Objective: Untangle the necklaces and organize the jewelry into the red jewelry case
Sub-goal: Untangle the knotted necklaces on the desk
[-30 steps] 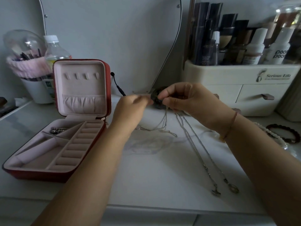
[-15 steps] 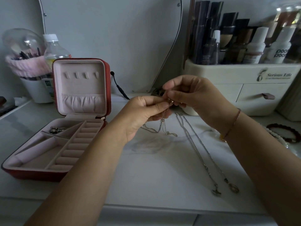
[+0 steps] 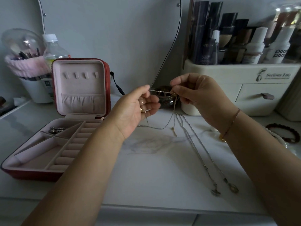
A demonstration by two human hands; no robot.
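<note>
The untangling step is under way. Just right of the open, square red jewelry case (image 3: 32, 175), the left hand (image 3: 138, 110) and right hand (image 3: 198, 93) each pinch the thin silver chain necklace (image 3: 160, 91), stretched between them above the white marble tabletop (image 3: 154, 168). The next move likely calls for gently teasing its hanging loops apart. Two long silver pendant necklaces (image 3: 200, 149) lie farther right of the case. The cream drawer organizer (image 3: 244, 75) reads "Serious Life", and a dark bottle (image 3: 206, 53) reads "YOUTH CODE".
</note>
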